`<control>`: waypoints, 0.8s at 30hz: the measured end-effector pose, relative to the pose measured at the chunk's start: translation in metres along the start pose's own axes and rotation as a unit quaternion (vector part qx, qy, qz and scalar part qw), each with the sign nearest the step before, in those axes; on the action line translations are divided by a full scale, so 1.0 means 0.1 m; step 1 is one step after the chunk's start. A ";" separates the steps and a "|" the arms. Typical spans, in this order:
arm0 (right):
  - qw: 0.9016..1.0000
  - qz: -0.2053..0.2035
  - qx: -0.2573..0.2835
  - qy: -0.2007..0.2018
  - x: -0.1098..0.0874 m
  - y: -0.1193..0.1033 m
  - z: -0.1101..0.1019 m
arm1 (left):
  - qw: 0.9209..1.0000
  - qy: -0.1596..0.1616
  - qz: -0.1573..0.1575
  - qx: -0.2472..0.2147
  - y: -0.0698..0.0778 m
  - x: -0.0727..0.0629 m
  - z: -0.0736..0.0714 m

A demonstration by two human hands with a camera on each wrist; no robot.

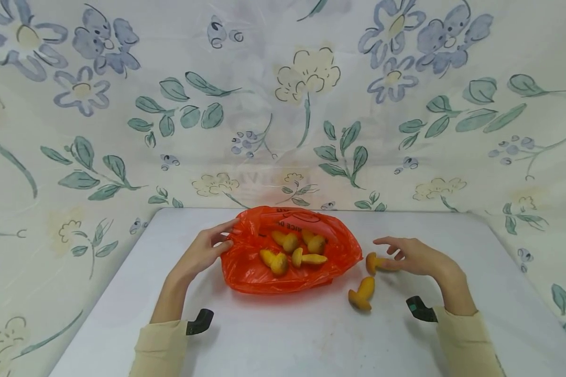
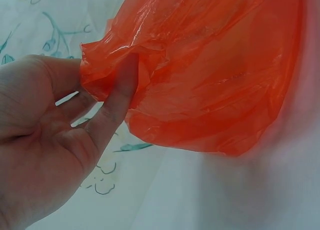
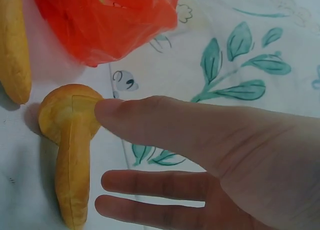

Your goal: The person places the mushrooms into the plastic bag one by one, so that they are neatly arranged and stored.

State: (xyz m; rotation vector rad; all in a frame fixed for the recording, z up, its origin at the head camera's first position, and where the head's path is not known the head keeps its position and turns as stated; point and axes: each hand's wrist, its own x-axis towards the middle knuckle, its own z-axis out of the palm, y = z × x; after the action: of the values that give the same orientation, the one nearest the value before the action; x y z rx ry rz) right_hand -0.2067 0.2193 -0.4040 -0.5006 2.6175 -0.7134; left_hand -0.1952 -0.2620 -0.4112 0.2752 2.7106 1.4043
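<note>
A red plastic bag (image 1: 250, 275) lies with its mouth toward me, and several yellow-brown mushrooms (image 1: 274, 263) sit inside. My left hand (image 1: 203, 254) pinches the bag's left edge between thumb and fingers; the left wrist view shows the thumb against the crinkled film (image 2: 200, 90). To the right of the bag, my right hand (image 1: 417, 256) hovers over a mushroom (image 1: 371, 263), fingers extended. In the right wrist view the thumb overlaps the cap of this mushroom (image 3: 72, 155), while the other fingers stay apart from it. Another mushroom (image 1: 362, 294) lies nearer to me on the table.
A white table (image 1: 283, 335) carries everything. Behind it and at both sides hangs a floral-patterned cloth (image 1: 264, 131). Dark camera mounts (image 1: 200, 321) stick out from both sleeves, low over the tabletop.
</note>
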 end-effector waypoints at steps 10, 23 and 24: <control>1.000 0.007 -0.001 -0.011 0.06 0.05 0.05 | 1.000 0.002 0.002 -0.003 -0.01 -0.01 0.00; 1.000 0.001 -0.005 -0.015 0.13 0.09 0.10 | 1.000 0.000 0.003 -0.002 0.01 -0.01 -0.01; 1.000 0.001 -0.007 -0.013 0.13 0.09 0.10 | 1.000 -0.001 0.002 -0.003 0.01 -0.01 0.00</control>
State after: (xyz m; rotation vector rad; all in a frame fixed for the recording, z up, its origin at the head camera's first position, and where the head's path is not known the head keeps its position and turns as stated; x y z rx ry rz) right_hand -0.2156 0.2169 -0.4206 -0.5070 2.5994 -0.6835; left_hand -0.1946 -0.2619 -0.4103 0.2823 2.7057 1.4119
